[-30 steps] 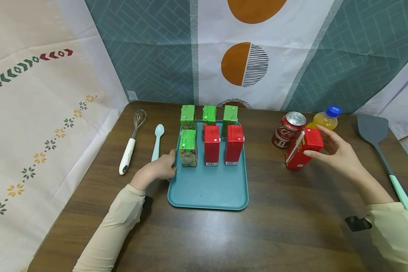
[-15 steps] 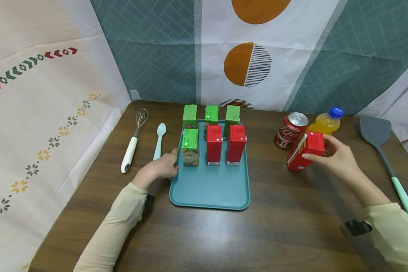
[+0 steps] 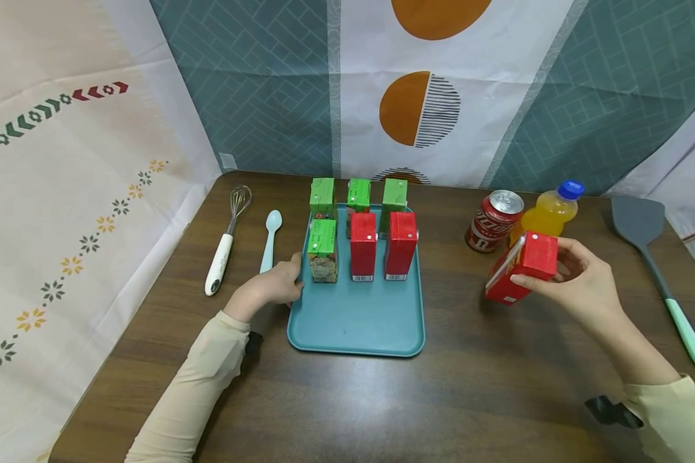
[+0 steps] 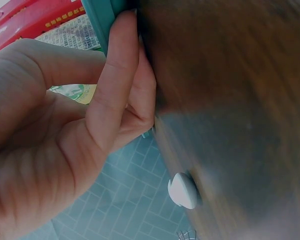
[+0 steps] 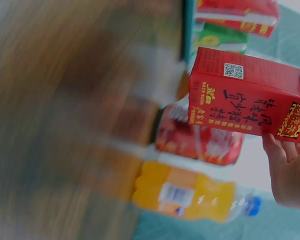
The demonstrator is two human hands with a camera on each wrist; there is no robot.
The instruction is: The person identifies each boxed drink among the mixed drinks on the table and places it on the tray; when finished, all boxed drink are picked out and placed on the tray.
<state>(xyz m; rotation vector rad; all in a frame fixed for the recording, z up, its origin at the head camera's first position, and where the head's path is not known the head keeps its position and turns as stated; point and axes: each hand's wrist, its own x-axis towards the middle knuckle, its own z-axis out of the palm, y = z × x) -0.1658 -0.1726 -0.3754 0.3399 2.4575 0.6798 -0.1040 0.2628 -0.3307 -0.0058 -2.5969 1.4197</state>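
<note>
In the head view my right hand (image 3: 585,280) holds a red drink carton (image 3: 521,267) between thumb and fingers. The carton is tilted and its base seems just off the table; the right wrist view shows printed writing on the carton (image 5: 240,95). My left hand (image 3: 271,283) grips the left rim of a teal tray (image 3: 356,328), its fingers curled at the edge in the left wrist view. Two red cartons (image 3: 363,247) and several green cartons (image 3: 323,251) stand upright at the tray's back half.
Behind the held carton stand a red soda can (image 3: 494,220) and an orange drink bottle (image 3: 550,209) with a blue cap. A spatula (image 3: 657,270) lies far right. To the tray's left lie a whisk (image 3: 226,244) and a pale blue spoon (image 3: 270,235).
My right hand has drawn the red carton slightly toward me, away from the bottle, and its base has come up from the table. The left hand stays at the tray's rim.
</note>
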